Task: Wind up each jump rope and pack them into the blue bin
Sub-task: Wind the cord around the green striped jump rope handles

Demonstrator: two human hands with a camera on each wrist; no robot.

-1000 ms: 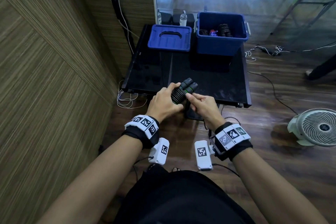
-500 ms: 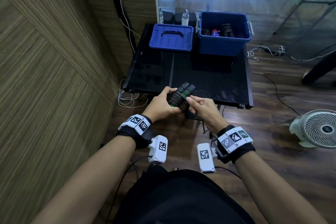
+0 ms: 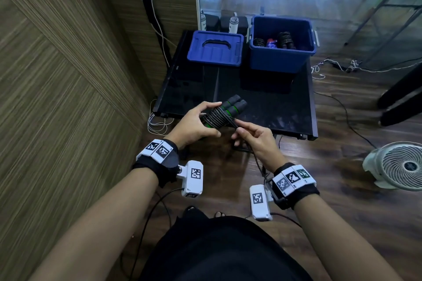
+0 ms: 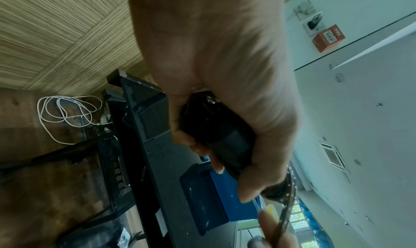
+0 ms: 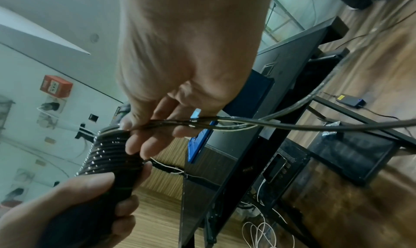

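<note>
While L hand (image 3: 194, 124) grips jump rope handles (image 3: 230, 107) over table edge (image 3: 230, 126), R hand (image 3: 255, 139) pinches cord (image 5: 225, 122)

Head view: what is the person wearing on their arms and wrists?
Forearms are bare, no sleeves. Each wrist carries a black wrist wrap, left and right, topped with white square-coded marker tiles. A white camera box with a coded marker hangs inside each wrist, with thin black cables trailing back.
</note>
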